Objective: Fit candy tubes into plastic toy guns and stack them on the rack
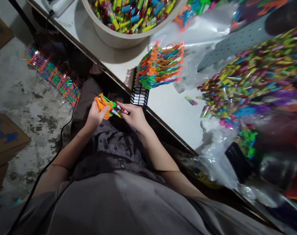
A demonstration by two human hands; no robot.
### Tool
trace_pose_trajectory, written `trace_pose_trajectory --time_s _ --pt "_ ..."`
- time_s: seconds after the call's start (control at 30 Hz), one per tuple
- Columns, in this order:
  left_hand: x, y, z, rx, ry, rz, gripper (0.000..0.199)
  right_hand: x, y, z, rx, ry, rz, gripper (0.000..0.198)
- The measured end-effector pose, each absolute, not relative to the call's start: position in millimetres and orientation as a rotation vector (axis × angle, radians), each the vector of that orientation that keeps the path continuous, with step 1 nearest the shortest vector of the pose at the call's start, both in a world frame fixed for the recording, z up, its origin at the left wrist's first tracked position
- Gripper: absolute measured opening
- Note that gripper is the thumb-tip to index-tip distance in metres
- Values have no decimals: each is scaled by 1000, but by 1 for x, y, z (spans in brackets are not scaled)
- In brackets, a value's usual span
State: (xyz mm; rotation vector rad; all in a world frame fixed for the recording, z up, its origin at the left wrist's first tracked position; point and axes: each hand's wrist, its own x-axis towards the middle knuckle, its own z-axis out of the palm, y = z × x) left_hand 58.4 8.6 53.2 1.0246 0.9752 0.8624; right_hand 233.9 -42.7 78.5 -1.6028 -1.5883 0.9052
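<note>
Over my lap, my left hand [96, 113] is closed round orange and green openwork plastic pieces [103, 112], the thumb lying across the orange one. My right hand [135, 117] pinches small coloured tubes, one with a dark red end [124, 111]. Another tube, white and blue with a yellow tip [116, 113], lies between the hands against the plastic pieces; which hand bears it I cannot tell. Just beyond my right hand, a black rack [139, 98] stands at the table edge, with a stack of orange, green and blue plastic pieces [160, 67] on it.
A beige tub [121, 39] full of coloured tubes stands at the back of the table [172, 114]. To the right lies a big blurred heap of tubes [251, 71] beside clear plastic bags [216, 160]. A bagged bundle of plastic pieces [52, 73] and cardboard boxes [8, 137] are at left.
</note>
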Motion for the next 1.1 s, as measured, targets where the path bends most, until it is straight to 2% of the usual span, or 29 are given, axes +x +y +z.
trace_pose_trajectory --time_s 0.4,0.6,0.7,0.87,1.1 --pt "57 19 55 1054 901 739 55 243 -44 78 -1651 -1711 1014 37" --pt "63 18 56 930 883 579 48 247 -50 64 -1922 -1757 759 24" --pt "65 10 56 885 901 547 53 248 -54 50 -1963 -1689 667 21" --pt "60 2 63 749 992 496 68 263 -64 38 -1936 -1434 506 24" --pt "50 -4 48 704 967 294 61 311 -58 15 -1887 -917 253 40"
